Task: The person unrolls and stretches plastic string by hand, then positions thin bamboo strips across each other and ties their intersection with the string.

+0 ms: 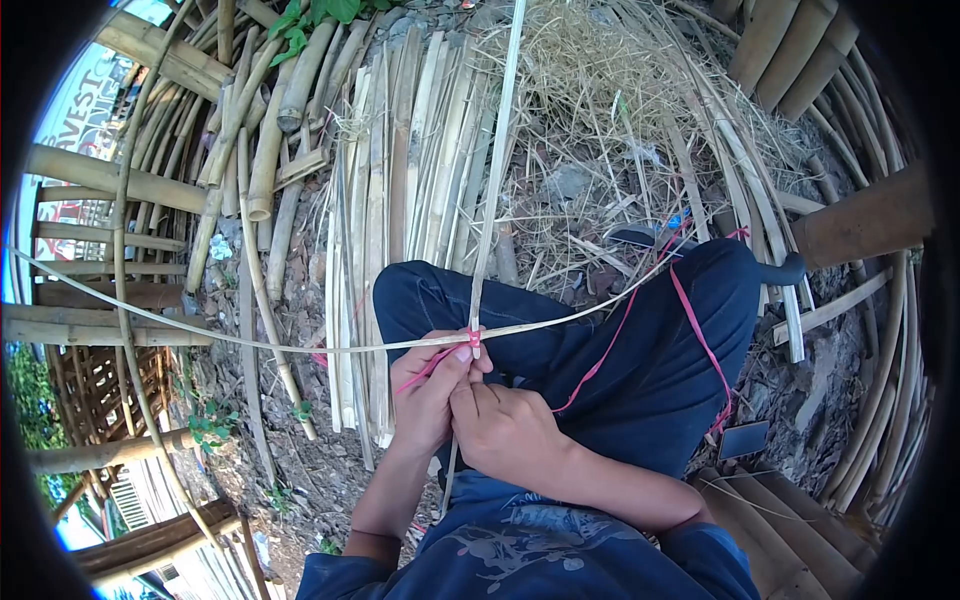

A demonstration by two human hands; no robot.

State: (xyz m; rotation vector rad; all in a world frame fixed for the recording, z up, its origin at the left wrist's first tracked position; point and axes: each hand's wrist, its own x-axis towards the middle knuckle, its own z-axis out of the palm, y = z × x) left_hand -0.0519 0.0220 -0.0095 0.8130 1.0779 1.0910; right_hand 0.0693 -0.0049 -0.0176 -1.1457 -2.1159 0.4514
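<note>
A long bamboo strip (492,200) runs up and away from me and crosses a curved bamboo strip (250,343) that spans the view sideways. Pink cord (474,337) is wrapped round the crossing. My left hand (432,385) is closed there, its thumb and fingers pinching the joint, with pink cord trailing beside it. Just below and right of it, my right hand (503,425) is closed with curled fingers; what it grips is hidden. More pink cord (600,365) lies over my right leg.
Split bamboo slats (410,150) lie ahead on the ground. Bamboo poles and a frame (110,185) stand at the left. Straw (600,90) covers the ground ahead. A dark phone-like object (744,440) lies by my right leg, near bamboo poles (790,520).
</note>
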